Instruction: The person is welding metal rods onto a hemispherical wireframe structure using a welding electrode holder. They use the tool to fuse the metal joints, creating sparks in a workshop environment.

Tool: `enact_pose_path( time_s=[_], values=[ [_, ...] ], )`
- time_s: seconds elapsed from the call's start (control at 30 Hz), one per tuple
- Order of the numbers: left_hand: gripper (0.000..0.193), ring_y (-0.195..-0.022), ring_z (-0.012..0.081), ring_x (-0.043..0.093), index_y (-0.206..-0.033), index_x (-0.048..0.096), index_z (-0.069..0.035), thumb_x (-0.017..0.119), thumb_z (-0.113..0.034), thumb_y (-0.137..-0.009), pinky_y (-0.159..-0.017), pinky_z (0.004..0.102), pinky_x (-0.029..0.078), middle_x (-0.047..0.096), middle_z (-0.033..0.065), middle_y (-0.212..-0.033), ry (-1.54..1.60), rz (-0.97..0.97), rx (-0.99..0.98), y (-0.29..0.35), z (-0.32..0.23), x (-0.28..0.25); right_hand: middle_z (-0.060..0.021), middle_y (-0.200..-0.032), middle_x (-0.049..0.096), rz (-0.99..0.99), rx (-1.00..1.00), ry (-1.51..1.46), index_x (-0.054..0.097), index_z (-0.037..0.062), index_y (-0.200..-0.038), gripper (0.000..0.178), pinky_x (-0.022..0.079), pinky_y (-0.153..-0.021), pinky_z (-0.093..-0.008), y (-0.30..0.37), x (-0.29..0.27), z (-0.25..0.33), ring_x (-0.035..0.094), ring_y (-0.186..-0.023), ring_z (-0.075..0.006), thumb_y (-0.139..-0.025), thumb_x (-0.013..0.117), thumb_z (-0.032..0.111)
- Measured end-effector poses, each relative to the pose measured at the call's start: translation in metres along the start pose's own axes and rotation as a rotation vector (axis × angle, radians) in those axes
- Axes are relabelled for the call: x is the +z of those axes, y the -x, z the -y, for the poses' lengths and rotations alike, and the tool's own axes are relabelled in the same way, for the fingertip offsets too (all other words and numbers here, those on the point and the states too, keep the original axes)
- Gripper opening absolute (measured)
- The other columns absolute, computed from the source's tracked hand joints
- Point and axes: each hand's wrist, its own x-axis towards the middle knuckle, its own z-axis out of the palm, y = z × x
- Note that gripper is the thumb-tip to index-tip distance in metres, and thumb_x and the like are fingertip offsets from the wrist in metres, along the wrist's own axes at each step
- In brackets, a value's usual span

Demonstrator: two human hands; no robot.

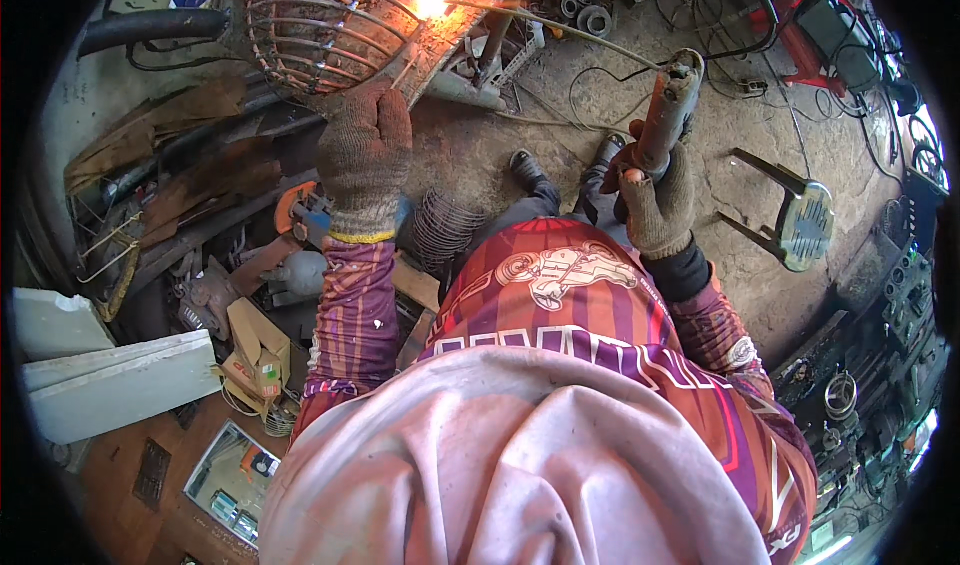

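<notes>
Two knit-gloved hands; left hand (365, 150) fisted on rusty wire basket (320, 25), right hand (655, 205) gripping electrode holder (668, 105), bright spark (432, 3)

Our left hand (365, 155), in a knitted work glove, is raised far out ahead of us on the left, closed into a fist with its back turned up toward us. The left forearm runs straight up to it from near our chest, sleeve striped. Our right hand (655, 205), gloved too, sits further right and a little nearer, fingers curled tight in a grip, wrist bent, the forearm angling in from the right.
</notes>
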Motion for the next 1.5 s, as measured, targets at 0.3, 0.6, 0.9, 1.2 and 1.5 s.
enact_pose_path(
  time_s=[0.3,0.6,0.9,1.2,1.5],
  values=[
    [0.027,-0.087,0.0341,0.072,-0.110,0.073,-0.009,0.065,-0.033,-0.100,-0.077,0.0422,0.057,0.073,0.0157,-0.097,-0.006,0.017,-0.019,0.000,-0.003,-0.003,-0.0064,-0.097,0.067,-0.025,-0.042,-0.014,0.052,0.0000,-0.123,0.047,0.052,-0.077,-0.0302,-0.001,0.004,-0.002,0.065,-0.083,-0.0152,-0.097,0.071,0.034],
    [0.015,-0.089,0.0286,0.070,-0.107,0.071,-0.004,0.066,-0.013,-0.096,-0.075,0.0366,0.060,0.072,0.0120,-0.100,-0.538,0.092,0.500,0.001,0.013,-0.004,-0.0090,-0.095,0.067,0.067,-0.039,-0.030,0.051,-0.0022,-0.124,0.040,0.053,-0.072,-0.0314,-0.003,0.001,0.011,0.064,-0.082,-0.0141,-0.100,0.066,0.027],
    [0.015,-0.078,0.0366,0.072,-0.102,0.071,-0.006,0.069,-0.019,-0.095,-0.069,0.0433,0.059,0.071,0.0173,-0.086,0.029,0.072,-0.020,-0.002,-0.002,-0.003,-0.0123,-0.093,0.065,-0.044,-0.124,0.024,0.040,-0.0034,-0.139,0.071,0.048,-0.065,-0.0305,0.003,-0.003,0.016,0.062,-0.073,-0.0166,-0.097,0.067,0.047],
    [0.015,-0.078,0.0366,0.072,-0.102,0.073,-0.014,0.067,-0.026,-0.096,-0.069,0.0449,0.058,0.073,0.0147,-0.088,0.033,-0.079,0.012,0.001,0.000,0.007,-0.0089,-0.103,0.065,0.087,-0.168,0.283,0.045,0.0004,-0.135,0.062,0.051,-0.075,-0.0297,0.012,-0.016,0.005,0.063,-0.087,-0.0154,-0.093,0.077,0.031],
    [0.018,-0.078,0.0336,0.073,-0.101,0.075,-0.016,0.068,-0.032,-0.096,-0.067,0.0432,0.059,0.074,0.0112,-0.089,0.056,-0.116,0.008,0.000,-0.002,0.008,-0.0128,-0.119,0.068,0.090,-0.205,0.511,0.061,0.0033,-0.135,0.058,0.051,-0.096,-0.0408,0.013,0.001,0.017,0.067,-0.112,-0.0310,-0.085,0.082,0.025]
  ],
)
